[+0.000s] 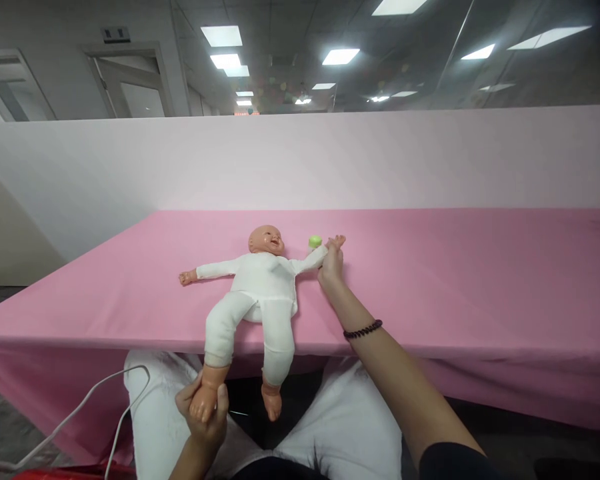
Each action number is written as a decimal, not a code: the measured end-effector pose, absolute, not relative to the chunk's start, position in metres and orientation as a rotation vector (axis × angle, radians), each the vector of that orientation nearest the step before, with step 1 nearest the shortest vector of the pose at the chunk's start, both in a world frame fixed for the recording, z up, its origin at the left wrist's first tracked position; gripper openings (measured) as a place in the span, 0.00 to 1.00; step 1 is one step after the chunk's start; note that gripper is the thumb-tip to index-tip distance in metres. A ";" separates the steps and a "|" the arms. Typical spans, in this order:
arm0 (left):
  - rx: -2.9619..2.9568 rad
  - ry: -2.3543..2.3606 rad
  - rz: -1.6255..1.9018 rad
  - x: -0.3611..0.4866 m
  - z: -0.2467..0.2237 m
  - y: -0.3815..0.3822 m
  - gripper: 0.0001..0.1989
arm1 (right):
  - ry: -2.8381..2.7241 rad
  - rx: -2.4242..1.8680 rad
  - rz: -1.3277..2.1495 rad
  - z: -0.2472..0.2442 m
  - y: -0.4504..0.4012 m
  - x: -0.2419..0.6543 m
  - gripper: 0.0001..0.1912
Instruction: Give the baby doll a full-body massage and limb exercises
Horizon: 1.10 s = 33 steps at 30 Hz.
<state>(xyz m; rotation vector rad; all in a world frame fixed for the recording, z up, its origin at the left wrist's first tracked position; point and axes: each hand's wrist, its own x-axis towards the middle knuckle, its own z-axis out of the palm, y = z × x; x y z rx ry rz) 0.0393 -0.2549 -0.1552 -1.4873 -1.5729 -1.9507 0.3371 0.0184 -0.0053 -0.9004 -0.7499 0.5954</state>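
A baby doll (266, 283) with a white cloth body lies on its back on the pink-covered table, its head away from me. Its legs hang over the near edge. My left hand (207, 417) is closed around the doll's foot at the left, below the table edge. Farther up, my right hand (333, 263) grips the doll's outstretched arm by the wrist, with the doll's small hand showing past my fingers. Just behind that arm stands a small container with a green lid (315, 241), its lower part partly hidden.
The pink tablecloth (455, 280) covers a wide table against a low white partition (380, 160). A white cable (87, 397) loops at the lower left, near a red object (70, 474). My knees are under the near edge.
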 end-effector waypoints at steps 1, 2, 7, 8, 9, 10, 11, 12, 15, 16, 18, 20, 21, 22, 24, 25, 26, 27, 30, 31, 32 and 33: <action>-1.444 -1.586 -1.954 0.040 -0.141 -0.250 0.19 | -0.775 -0.895 0.591 0.001 0.012 0.332 0.27; -1.433 -1.593 -1.948 0.041 -0.127 -0.244 0.18 | -0.865 -0.872 0.600 0.008 0.004 0.327 0.28; -1.602 -1.685 -2.018 0.061 -0.053 -0.210 0.19 | -1.414 -0.677 0.610 0.028 -0.036 0.303 0.26; -1.664 -1.728 -2.037 0.065 -0.041 -0.203 0.20 | -1.513 -0.655 0.614 0.029 -0.041 0.300 0.25; -1.751 -1.788 -2.035 0.070 -0.032 -0.196 0.21 | -1.611 -0.639 0.616 0.028 -0.045 0.299 0.23; -1.846 -1.845 -2.017 0.074 -0.024 -0.189 0.21 | -1.708 -0.628 0.608 0.028 -0.047 0.298 0.23; -1.953 -1.899 -1.978 0.078 -0.017 -0.183 0.19 | -1.804 -0.622 0.583 0.027 -0.048 0.298 0.22; -2.050 -1.943 -1.929 0.081 -0.012 -0.178 0.18 | -1.895 -0.618 0.541 0.026 -0.049 0.299 0.20; -2.211 -2.014 -1.808 0.088 -0.006 -0.169 0.15 | -2.085 -0.630 0.401 0.025 -0.048 0.301 0.17; -2.224 -2.025 -1.789 0.089 -0.005 -0.168 0.15 | -2.112 -0.639 0.378 0.024 -0.048 0.302 0.16; -2.230 -2.020 -1.793 0.089 -0.006 -0.169 0.15 | -2.117 -0.649 0.377 0.024 -0.048 0.301 0.17; -2.212 -1.982 -1.854 0.087 -0.009 -0.172 0.16 | -2.071 -0.652 0.424 0.024 -0.049 0.300 0.18; -2.177 -1.954 -1.904 0.085 -0.011 -0.174 0.16 | -2.013 -0.650 0.465 0.024 -0.049 0.300 0.19; -2.123 -1.920 -1.960 0.083 -0.014 -0.177 0.17 | -1.932 -0.645 0.514 0.024 -0.048 0.299 0.20; -1.967 -1.832 -2.064 0.076 -0.022 -0.184 0.20 | -1.715 -0.640 0.602 0.025 -0.045 0.298 0.23; -1.883 -1.778 -2.104 0.072 -0.028 -0.189 0.20 | -1.589 -0.645 0.630 0.026 -0.043 0.299 0.24; -1.808 -1.715 -2.132 0.067 -0.035 -0.193 0.20 | -1.467 -0.658 0.650 0.027 -0.039 0.300 0.26; -1.745 -1.654 -2.149 0.061 -0.043 -0.198 0.20 | -1.349 -0.679 0.662 0.027 -0.035 0.302 0.27; -1.625 -1.534 -2.142 0.041 -0.071 -0.214 0.19 | -1.005 -0.789 0.676 0.023 -0.018 0.312 0.28; -1.606 -1.523 -2.119 0.034 -0.082 -0.219 0.18 | -0.898 -0.836 0.672 0.020 -0.012 0.315 0.27; -1.595 -1.517 -2.088 0.027 -0.093 -0.224 0.18 | -0.799 -0.883 0.665 0.017 -0.007 0.319 0.26; -1.596 -1.512 -2.050 0.021 -0.104 -0.229 0.18 | -0.721 -0.921 0.661 0.012 -0.002 0.322 0.25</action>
